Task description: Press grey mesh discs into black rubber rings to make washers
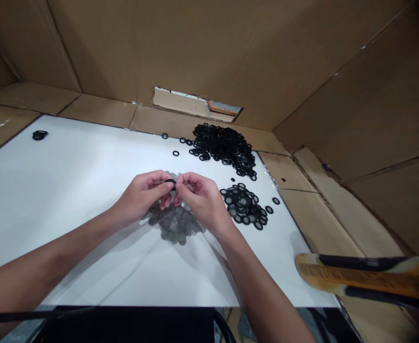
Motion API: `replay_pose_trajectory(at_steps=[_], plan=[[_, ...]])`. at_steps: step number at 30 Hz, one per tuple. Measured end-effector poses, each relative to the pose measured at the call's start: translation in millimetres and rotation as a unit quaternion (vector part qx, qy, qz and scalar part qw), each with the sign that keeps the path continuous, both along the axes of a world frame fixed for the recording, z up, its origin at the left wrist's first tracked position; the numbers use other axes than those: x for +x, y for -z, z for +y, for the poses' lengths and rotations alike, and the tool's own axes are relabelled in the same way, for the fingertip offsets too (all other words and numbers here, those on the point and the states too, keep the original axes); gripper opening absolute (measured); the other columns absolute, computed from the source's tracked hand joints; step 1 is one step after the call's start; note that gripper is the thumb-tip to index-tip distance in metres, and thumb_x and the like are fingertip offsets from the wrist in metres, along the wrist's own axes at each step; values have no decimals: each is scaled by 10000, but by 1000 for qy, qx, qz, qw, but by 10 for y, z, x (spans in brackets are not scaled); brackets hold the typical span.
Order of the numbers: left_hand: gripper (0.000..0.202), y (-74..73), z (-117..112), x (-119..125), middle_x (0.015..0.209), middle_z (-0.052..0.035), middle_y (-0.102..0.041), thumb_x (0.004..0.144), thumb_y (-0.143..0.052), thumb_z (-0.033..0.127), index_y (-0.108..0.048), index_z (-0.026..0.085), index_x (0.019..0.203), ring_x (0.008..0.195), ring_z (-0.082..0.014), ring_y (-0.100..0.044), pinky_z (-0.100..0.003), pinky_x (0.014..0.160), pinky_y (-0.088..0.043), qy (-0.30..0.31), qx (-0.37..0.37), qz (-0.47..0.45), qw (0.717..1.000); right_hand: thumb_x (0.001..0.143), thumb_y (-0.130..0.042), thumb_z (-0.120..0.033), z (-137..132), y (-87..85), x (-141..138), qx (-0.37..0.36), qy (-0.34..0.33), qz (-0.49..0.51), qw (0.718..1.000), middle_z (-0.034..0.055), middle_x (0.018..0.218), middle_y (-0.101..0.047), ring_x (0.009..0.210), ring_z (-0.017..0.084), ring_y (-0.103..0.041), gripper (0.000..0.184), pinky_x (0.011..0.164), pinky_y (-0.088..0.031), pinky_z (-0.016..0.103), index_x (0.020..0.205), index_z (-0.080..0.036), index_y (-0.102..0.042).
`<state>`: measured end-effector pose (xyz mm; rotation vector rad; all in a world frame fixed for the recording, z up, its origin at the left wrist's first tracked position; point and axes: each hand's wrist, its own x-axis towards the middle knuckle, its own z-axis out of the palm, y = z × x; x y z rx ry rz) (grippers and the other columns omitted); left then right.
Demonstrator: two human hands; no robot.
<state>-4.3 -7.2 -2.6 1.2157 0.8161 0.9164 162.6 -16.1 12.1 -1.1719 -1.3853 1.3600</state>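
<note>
The fingers of the left hand [143, 195] and right hand [202, 200] cover most of a black ring [171, 183], hiding much of its shape. Both hands and their shadows also obscure part of the grey discs [174, 224] below them. At 4 o'clock, a yellow-and-black object [366, 278] is blurred and cut off by the right edge, so its kind cannot be told. At 10 o'clock, a small dark clump [40, 135] is too small to make out. At 8 o'clock, a black cable [34, 315] runs out past the left edge.

Behind the grip, the slim left hand [141, 196] and right hand [202, 200] narrow into a long, bare left forearm [48, 250] and right forearm [255, 295].
</note>
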Motion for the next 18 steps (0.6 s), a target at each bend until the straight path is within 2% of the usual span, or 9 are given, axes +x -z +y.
replay_pose_trajectory(at_steps=[8, 14, 18], plan=[[174, -23, 12, -1, 661, 15, -621, 908, -633, 286, -631, 162, 787, 576, -98, -536, -221, 556, -424, 4, 15, 5, 1000, 830, -604, -276, -33, 63, -46, 9, 18, 0, 1000, -39, 601, -585, 575, 122, -563, 102, 588, -447, 247, 794, -195, -554], [170, -5, 6, -7, 605, 29, -601, 885, -674, 318, -627, 163, 837, 547, -103, -533, -220, 530, -415, -29, -12, 15, 999, 829, -647, -290, -12, 46, -16, 25, 25, -17, 999, -26, 646, -602, 580, 107, -566, 128, 583, -466, 232, 808, -169, -609], [175, 0, 2, 0, 637, 20, -626, 890, -673, 324, -623, 158, 869, 564, -106, -559, -223, 547, -440, -38, -6, 8, 999, 815, -685, -315, 2, 26, -18, 26, 40, 2, 999, -13, 677, -634, 592, 112, -599, 163, 598, -506, 237, 810, -160, -636]])
